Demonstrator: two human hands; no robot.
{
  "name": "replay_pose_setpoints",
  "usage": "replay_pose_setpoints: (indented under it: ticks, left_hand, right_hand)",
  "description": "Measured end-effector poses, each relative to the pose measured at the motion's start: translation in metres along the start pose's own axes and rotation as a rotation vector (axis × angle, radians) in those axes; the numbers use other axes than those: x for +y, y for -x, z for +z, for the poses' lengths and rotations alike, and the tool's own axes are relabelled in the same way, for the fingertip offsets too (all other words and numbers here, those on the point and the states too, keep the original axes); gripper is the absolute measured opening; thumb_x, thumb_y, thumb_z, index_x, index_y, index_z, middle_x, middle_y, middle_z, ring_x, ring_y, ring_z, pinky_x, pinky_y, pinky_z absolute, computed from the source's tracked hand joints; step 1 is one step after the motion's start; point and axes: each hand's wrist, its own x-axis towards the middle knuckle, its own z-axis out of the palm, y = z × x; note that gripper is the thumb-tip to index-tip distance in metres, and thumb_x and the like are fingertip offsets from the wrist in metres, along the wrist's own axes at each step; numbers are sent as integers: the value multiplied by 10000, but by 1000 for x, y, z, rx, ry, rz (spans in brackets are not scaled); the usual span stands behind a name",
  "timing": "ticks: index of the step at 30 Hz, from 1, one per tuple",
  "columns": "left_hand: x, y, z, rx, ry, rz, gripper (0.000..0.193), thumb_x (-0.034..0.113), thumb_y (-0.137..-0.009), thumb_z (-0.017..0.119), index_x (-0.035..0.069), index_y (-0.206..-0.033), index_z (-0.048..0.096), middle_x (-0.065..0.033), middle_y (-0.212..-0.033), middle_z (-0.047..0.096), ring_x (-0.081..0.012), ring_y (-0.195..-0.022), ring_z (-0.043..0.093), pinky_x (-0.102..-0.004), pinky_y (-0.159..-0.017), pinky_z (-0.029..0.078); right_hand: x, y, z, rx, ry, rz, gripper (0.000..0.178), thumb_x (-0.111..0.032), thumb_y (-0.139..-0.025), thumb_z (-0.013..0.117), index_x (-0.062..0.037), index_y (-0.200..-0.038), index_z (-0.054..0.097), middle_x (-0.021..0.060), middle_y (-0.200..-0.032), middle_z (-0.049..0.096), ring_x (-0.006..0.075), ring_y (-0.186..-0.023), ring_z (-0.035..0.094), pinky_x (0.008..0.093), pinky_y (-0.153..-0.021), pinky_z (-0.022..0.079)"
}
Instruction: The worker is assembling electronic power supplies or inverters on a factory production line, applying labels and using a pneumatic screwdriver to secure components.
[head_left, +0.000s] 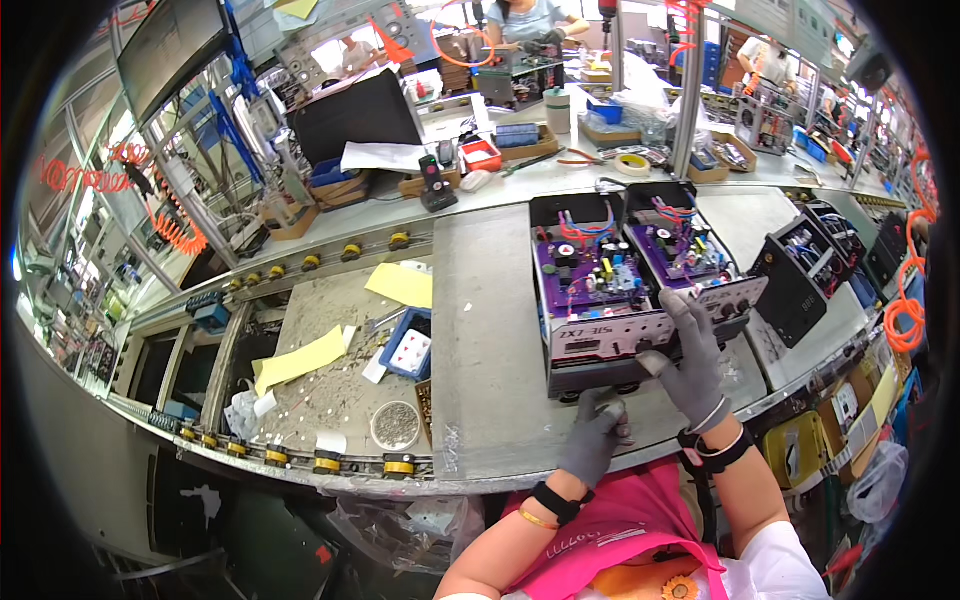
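Two open-topped welding machines stand side by side in front of me, a left one (592, 285) and a right one (690, 250), with purple circuit boards and red and blue wires inside. My right hand (692, 368), in a grey glove, reaches up against the front panels where the two meet. Its fingers are stretched out and its thumb is near a knob of the left machine. Just below that machine's lower front edge is my left hand (597, 437), also gloved, with its fingers curled. Whatever those fingers may hold is hidden.
The machines rest on a grey metal plate (485, 330) over a roller line. Left of it lie yellow sheets (400, 286), a blue bin (407, 345) and a bowl of small parts (395, 425). Another black unit (800, 275) stands to the right. Co-workers are across the bench.
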Motion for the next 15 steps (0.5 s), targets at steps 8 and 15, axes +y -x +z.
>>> replay_pose_setpoints:
  ticks: [8,15]
  left_hand:
    - [-1,0,7,53,3,6,302,153,-918,547,171,-1183,402,-42,-870,471,-148,-698,482,-335,-641,472]
    - [18,19,11,7,232,-79,453,492,-919,522,109,-1160,525,-48,-797,521,-206,-745,546,-417,-783,474]
  right_hand:
    - [11,5,19,-75,-347,85,606,-66,-678,764,-22,-1226,511,140,-1049,573,295,-977,584,355,-845,477]
    - [-1,2,-8,-34,-76,39,623,-86,-663,754,-85,-1244,529,113,-1050,593,323,-1022,551,405,-883,466]
